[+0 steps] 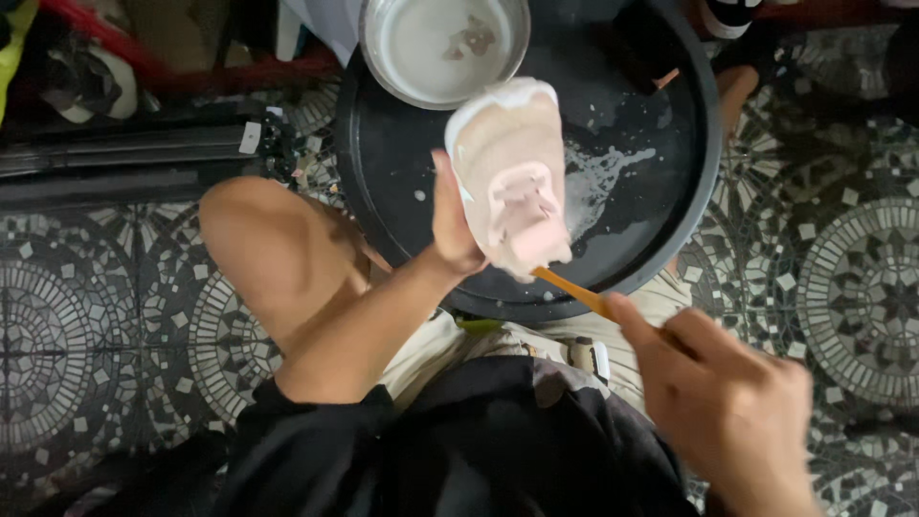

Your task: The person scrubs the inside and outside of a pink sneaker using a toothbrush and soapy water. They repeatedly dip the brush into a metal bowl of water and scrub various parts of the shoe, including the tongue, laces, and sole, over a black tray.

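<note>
Here the left hand (455, 225) grips a pale pink, soapy fabric shoe (509, 177) from its 9 o'clock side, thumb pressed along the edge, other fingers hidden behind. Shoe is held above the round black plastic tray (383, 163), sole side up, white foam on the toe at 12 o'clock. Right hand (718, 402) at 5 o'clock is closed on an orange-handled brush (574, 292), tip touching the shoe's lower end. Round metal bowl (383, 48) of cloudy water sits at 12. Small white label (250, 138) on dark bars at 9.

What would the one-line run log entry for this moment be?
left hand: holds shoe over tray | right hand: holds brush at shoe | bowl: on tray | suds: on tray
</note>
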